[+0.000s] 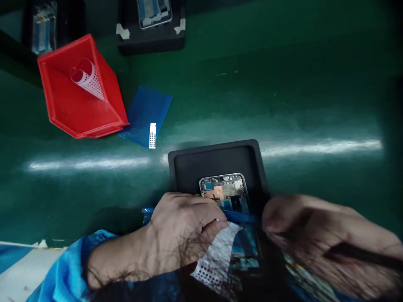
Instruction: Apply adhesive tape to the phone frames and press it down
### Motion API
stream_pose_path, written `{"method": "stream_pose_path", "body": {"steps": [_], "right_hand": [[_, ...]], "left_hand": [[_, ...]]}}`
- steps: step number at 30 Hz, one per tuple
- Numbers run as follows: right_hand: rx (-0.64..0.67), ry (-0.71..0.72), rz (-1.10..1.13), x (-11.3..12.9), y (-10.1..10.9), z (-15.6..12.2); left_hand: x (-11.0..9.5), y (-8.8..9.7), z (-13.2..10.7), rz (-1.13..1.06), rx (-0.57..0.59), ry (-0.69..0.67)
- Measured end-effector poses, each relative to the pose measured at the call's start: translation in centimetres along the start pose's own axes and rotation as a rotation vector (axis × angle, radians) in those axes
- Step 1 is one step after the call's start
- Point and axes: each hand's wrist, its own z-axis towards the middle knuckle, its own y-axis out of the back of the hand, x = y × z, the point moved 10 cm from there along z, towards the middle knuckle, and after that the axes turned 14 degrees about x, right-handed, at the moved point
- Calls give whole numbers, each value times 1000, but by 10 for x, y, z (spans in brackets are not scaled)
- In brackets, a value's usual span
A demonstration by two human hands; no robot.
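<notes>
My left hand (185, 222) is closed, thumb and fingers pinching a curved white sticker sheet (222, 247) with rows of dark dots. The sheet hangs down over the lower part of an opened phone (231, 191). At the phone's top, its circuit board and copper-coloured patch show. It lies in a black foam tray (204, 161). A blue film strip (242, 216) crosses the phone beside my left fingers. My right hand (327, 239), smeared by motion, is right of the tray with its fingers curled around a thin dark tool (368, 254); its tip is hidden.
A red bin (110, 84) at upper left holds a rolled dotted sheet (90, 82). Next to it lies a blue film sheet (149, 107) with a small dotted strip (152, 136) on it. Another opened phone (154, 12) rests on a black tray (151, 44) at the back.
</notes>
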Motion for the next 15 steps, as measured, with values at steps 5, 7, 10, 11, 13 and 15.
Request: {"method": "stream_pose_path", "body": {"steps": [5,7,10,11,13,15], "right_hand": [[-259,-159,14,-19,28,24],[-263,-197,12,-22,29,31],[-278,-223,-31,-22,31,32],[-270,-231,-49,-22,30,31],[-263,-232,-77,-21,30,29],[-267,-229,-92,-21,30,27]], "left_hand": [[3,-9,1,-55,108,19],[3,-10,2,-42,133,35],[-1,-10,5,-18,132,13],[-3,-9,6,-8,119,-1],[-6,-6,7,20,76,-31],[-9,-3,7,42,40,-51]]}}
